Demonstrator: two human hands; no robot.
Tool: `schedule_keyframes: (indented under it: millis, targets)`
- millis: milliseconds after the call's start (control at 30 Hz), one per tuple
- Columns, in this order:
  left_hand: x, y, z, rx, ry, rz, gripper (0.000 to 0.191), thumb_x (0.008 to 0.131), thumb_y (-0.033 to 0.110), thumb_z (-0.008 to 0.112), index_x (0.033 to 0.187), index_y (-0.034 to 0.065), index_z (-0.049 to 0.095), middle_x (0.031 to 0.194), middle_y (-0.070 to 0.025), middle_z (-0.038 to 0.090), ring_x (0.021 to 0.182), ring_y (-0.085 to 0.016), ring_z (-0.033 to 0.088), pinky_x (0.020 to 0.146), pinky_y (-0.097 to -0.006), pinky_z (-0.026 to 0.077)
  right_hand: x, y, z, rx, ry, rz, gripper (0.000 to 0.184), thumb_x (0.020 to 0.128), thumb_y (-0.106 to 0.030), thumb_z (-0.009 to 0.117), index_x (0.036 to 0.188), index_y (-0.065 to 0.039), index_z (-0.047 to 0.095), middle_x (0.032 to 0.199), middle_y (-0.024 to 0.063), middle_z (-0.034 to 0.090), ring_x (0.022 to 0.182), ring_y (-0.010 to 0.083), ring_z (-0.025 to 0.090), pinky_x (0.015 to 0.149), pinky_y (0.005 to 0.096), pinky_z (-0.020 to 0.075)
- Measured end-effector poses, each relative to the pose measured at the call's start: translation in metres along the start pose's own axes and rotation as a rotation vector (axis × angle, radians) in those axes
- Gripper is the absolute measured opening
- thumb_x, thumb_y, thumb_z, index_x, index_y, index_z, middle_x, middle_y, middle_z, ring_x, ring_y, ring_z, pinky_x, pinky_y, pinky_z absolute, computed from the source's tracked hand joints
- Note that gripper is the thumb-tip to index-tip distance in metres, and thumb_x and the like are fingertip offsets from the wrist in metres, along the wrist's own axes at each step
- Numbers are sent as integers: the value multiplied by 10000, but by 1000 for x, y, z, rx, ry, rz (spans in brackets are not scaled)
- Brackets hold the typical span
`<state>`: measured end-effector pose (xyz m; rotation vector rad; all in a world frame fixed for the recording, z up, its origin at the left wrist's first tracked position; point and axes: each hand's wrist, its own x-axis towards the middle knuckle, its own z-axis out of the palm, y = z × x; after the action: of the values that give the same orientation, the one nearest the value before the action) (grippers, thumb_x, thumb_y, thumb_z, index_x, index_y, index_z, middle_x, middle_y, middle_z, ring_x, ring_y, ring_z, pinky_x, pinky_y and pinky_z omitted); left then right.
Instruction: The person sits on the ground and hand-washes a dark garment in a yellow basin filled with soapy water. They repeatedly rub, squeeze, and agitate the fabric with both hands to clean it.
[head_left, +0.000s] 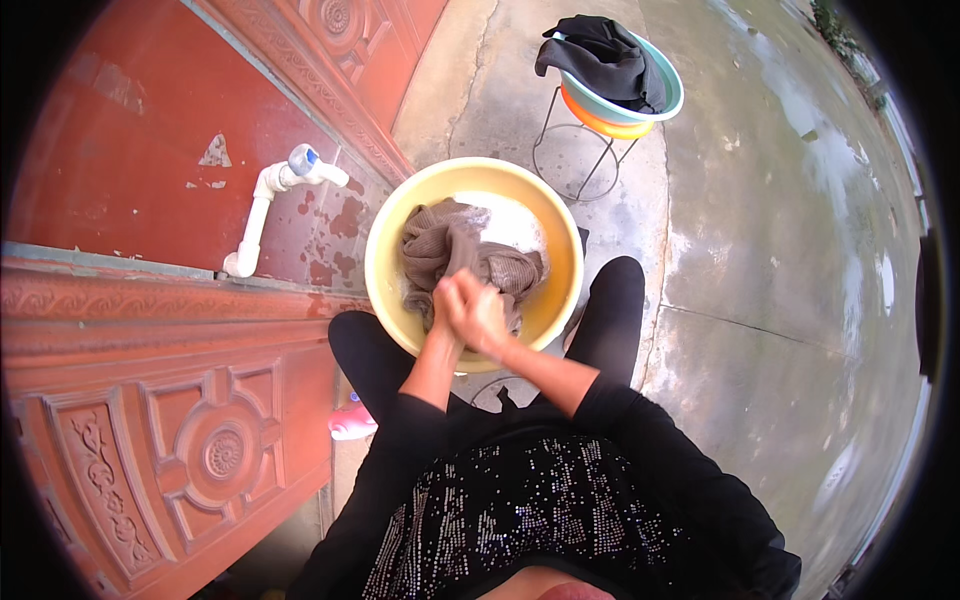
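Observation:
A brown ribbed knit garment (435, 236) lies bunched and wet in a yellow plastic basin (566, 300), beside white suds (506, 221). My left hand (448, 309) and my right hand (481, 313) are pressed together over the near part of the basin, closed around a fold of the garment that rises between them. The right hand partly covers the left, and motion blurs both a little. The rest of the garment lies around and beyond the hands. The basin is between my knees.
A white pipe with a blue-handled tap (304, 160) juts from the red panel at left. Farther forward, a wire stand (576, 161) bears an orange basin (604, 124) and a light blue basin (671, 82) holding dark cloth (611, 64). A pink bottle (352, 422) is by my left leg.

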<state>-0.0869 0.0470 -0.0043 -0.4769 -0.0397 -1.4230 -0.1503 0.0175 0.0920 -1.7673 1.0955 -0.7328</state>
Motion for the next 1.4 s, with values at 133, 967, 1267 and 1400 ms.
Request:
schedule_keyframes:
  millis: [133, 967, 1267, 1400]
  targets:
    - [-2, -1, 6, 818, 973, -41, 415, 1075, 363, 413, 1197, 30, 627, 1044, -110, 675, 985, -253, 668, 805, -440, 575, 13, 15, 0, -121, 109, 131, 329, 1059, -380, 517, 966, -81, 617, 795, 285, 669, 774, 488, 678, 692, 577, 534]
    - [28, 48, 43, 968, 930, -229, 720, 1008, 621, 558, 1342, -16, 606, 1345, -134, 629, 1280, -242, 580, 1087, -400, 471, 35, 43, -10, -60, -33, 20, 429, 982, -423, 558, 942, -57, 777, 861, 245, 730, 855, 420, 727, 838, 505, 562]
    - [18, 41, 14, 1244, 1198, 90, 568, 1041, 392, 597, 1348, -85, 590, 1243, -158, 674, 1136, -207, 644, 936, -341, 548, 41, -5, 2, -326, 120, -76, 438, 987, -388, 532, 789, -59, 743, 739, 231, 697, 688, 442, 693, 713, 551, 564]
    - [28, 32, 13, 1296, 1070, 100, 570, 1035, 384, 609, 1327, -105, 592, 1264, -151, 664, 1092, -191, 652, 897, -333, 552, 40, 0, 10, -274, 115, -81, 461, 976, -393, 540, 739, -46, 730, 689, 255, 674, 657, 428, 698, 671, 533, 570]
